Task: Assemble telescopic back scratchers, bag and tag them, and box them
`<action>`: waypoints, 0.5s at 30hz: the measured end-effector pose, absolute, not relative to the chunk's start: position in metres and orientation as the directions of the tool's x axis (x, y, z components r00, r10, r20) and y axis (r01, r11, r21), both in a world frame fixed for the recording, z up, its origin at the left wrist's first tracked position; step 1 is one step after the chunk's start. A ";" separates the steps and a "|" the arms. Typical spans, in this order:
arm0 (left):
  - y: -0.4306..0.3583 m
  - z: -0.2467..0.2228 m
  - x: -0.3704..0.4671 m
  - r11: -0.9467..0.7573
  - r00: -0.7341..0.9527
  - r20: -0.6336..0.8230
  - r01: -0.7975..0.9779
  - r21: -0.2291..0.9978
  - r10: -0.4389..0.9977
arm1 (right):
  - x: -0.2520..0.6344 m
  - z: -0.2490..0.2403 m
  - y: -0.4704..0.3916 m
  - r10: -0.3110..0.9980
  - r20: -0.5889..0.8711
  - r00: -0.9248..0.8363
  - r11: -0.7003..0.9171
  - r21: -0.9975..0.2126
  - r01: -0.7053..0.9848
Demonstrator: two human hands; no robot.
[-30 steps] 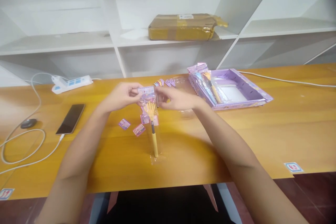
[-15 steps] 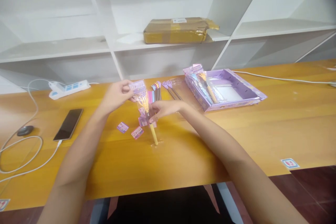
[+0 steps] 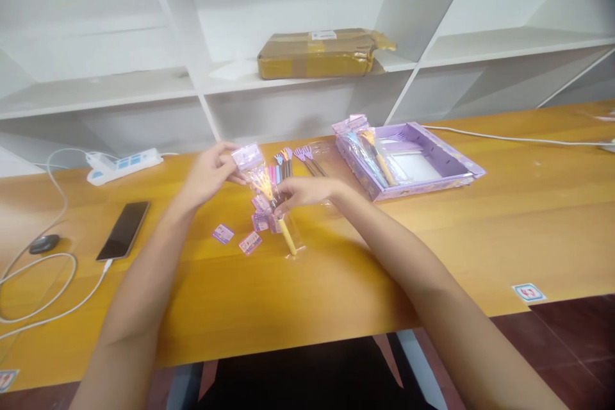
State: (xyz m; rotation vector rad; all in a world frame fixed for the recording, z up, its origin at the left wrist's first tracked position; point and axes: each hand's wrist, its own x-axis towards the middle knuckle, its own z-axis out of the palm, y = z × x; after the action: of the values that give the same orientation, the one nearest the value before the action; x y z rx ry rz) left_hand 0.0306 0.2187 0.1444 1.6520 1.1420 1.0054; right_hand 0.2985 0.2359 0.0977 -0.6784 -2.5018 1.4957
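Moved down from the label (image 3: 248,155) to the neck of the yellow scratcher (image 3: 288,237), just left of the frame's centre: the right grip (image 3: 305,191). Narrow there, seemingly pinching the neck through the clear bag (image 3: 298,238). Left grip (image 3: 207,176) narrow too, holding the bag's top by the label. Hence support at two places rather than at the top alone. More slanted than before, head to the upper left, handle to the lower right. Below and beside the neck, small cards (image 3: 250,243) on the surface (image 3: 336,307). More in view than a second ago, at upper centre: loose scratchers (image 3: 303,154). Unchanged, right of centre: the purple box (image 3: 423,188), wrapped scratchers (image 3: 383,163) lying at its left side. Exact finger contact on the neck too blurred to tell.
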 end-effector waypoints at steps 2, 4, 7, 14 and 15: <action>0.218 0.145 0.032 -0.207 0.246 0.152 0.220 0.953 0.957 | 0.310 0.103 0.241 0.486 -0.053 -0.872 0.416 -0.864 0.284; 0.216 0.147 0.033 -0.218 0.241 0.166 0.204 0.954 0.956 | 0.326 0.114 0.245 0.570 0.033 -0.821 0.445 -0.853 0.274; 0.215 0.148 0.034 -0.217 0.242 0.163 0.213 0.953 0.956 | 0.359 0.136 0.245 0.760 0.208 -0.616 0.474 -0.826 0.306; 0.215 0.148 0.036 -0.206 0.258 0.144 0.233 0.950 0.955 | 0.437 0.183 0.220 0.854 0.479 0.203 0.247 -0.717 0.652; 0.215 0.147 0.036 -0.207 0.259 0.143 0.236 0.950 0.955 | 0.447 0.186 0.218 0.809 0.518 0.279 0.193 -0.682 0.706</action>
State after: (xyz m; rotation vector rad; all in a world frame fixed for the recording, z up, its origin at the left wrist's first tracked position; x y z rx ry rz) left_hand 0.0359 0.2147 0.1474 1.6404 1.1200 1.0157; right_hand 0.4465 0.2176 0.1855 -1.5383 -1.4539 0.1280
